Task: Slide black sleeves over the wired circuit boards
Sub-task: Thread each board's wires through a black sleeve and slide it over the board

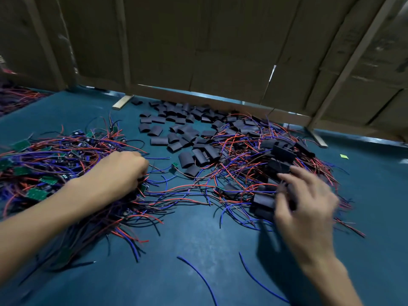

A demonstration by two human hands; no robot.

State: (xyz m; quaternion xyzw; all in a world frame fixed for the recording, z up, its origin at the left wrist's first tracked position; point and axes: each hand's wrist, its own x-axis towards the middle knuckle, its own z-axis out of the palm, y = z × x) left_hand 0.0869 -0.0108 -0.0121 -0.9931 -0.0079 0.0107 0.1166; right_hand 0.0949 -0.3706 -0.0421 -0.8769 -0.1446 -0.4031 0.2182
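Loose blue wire (199, 277) lies nearest the camera on the teal table (187, 239), on the near side of the loose sleeve pile, between the two forearms.

Right hand (306, 208) sits right of and nearer than the sleeve pile, palm down and motion-blurred, fingers spread and slightly bent over a sleeved board (263, 200) at the near edge of the sleeved heap. Fingertips touch it; whether they actually clamp it, cannot tell. Forearm runs in from the lower right corner.

Left hand (120, 170) sits left of the sleeve pile, forearm coming from the left edge, knuckles up, fingers curled down into the wire tangle and seemingly gripping some wires (143, 181); the fingertips are hidden.

Bare wired circuit boards (36, 193), green with red and blue leads, are heaped left of the sleeve pile, under and beyond the left hand.

Sleeved boards heap (280, 155) lies right of the sleeve pile, leads sprawling out.

Empty black sleeves (176, 131) are scattered mid-table, reaching the far edge.

Small green scrap (344, 156) lies far right of the sleeve pile.

Behind the sleeve pile, a cardboard partition (198, 40) with wooden battens (122, 40) stands along the table's far edge. Dim lighting.
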